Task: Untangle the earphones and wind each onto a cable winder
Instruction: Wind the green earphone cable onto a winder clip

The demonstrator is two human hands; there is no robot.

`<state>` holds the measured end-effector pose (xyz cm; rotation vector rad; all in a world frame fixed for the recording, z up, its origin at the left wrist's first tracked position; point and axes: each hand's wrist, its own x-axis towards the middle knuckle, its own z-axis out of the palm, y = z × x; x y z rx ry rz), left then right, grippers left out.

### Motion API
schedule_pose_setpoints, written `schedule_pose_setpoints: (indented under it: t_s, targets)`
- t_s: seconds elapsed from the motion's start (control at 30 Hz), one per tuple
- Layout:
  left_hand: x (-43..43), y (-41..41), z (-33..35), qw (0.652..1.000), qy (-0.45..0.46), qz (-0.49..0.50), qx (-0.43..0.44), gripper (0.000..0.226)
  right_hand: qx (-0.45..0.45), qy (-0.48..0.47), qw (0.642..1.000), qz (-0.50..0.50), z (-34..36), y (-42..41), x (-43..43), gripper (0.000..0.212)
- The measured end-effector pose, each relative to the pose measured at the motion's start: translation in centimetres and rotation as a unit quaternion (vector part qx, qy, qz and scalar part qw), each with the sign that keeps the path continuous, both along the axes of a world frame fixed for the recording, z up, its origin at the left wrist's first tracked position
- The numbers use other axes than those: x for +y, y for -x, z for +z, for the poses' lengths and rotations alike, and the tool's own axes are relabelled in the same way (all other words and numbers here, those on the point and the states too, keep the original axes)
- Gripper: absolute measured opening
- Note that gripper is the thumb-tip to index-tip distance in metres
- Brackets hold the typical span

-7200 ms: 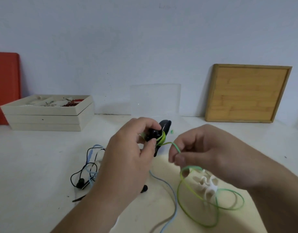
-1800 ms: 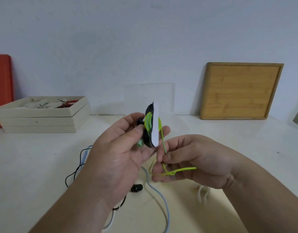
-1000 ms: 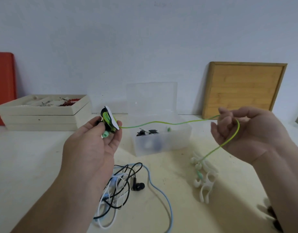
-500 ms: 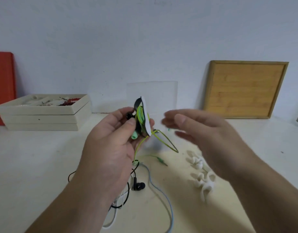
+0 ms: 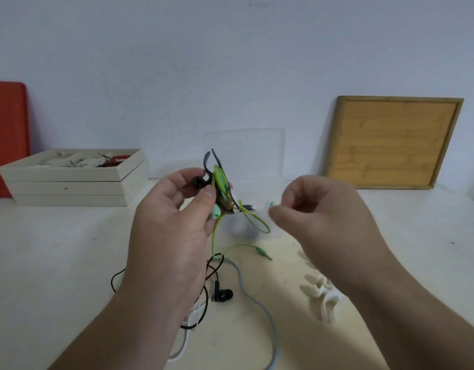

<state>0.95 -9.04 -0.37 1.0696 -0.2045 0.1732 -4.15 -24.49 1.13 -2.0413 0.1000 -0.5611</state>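
My left hand (image 5: pixel 174 225) grips a black cable winder (image 5: pixel 213 180) held upright above the table, with green earphone cable (image 5: pixel 220 180) wound on it. A loose green loop (image 5: pixel 257 222) hangs from the winder, and the green jack end (image 5: pixel 262 253) dangles lower. My right hand (image 5: pixel 318 217) hovers just right of the loop with fingers curled; whether it pinches anything I cannot tell. On the table below lie tangled black (image 5: pixel 222 295), white and blue (image 5: pixel 259 303) earphone cables. White cable winders (image 5: pixel 324 297) lie partly hidden under my right forearm.
A clear plastic box (image 5: pixel 257 156) stands behind my hands. Stacked cream trays (image 5: pixel 70 182) with small items sit at the back left, next to a red board (image 5: pixel 6 134). A wooden tray (image 5: pixel 393 141) leans on the wall at the back right.
My right hand pulled the green cable out to the right, then let it go and came back near the winder. Now the cable hangs slack in a loop below my left hand.
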Motion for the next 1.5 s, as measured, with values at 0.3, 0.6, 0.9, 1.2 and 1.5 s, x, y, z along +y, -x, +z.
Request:
schedule_pose_setpoints:
  t_s: [0.3, 0.6, 0.9, 1.2, 1.5]
  targets:
    - [0.3, -0.7, 0.1, 0.992, 0.103, -0.028, 0.062, 0.017, 0.127, 0.091, 0.928, 0.338, -1.1, 0.1, 1.2, 0.03]
    - [0.5, -0.7, 0.0, 0.996, 0.053, -0.052, 0.059, 0.014, -0.06, -0.441, 0.802, 0.4, 1.0, -0.3, -2.7, 0.064]
    - [0.9, 0.3, 1.2, 0.983, 0.104, -0.15, 0.015, 0.026, 0.053, -0.106, 0.98, -0.162, 0.3, -0.9, -4.6, 0.046]
    - [0.6, 0.8, 0.9, 0.978, 0.083, -0.192, -0.004, 0.029, 0.084, -0.161, 0.952, 0.246, 0.9, 0.7, -0.9, 0.034]
    - [0.4, -0.2, -0.7, 0.996, -0.08, 0.021, -0.021, 0.016, 0.139, 0.013, 0.972, 0.188, 0.3, 0.4, -0.4, 0.024]
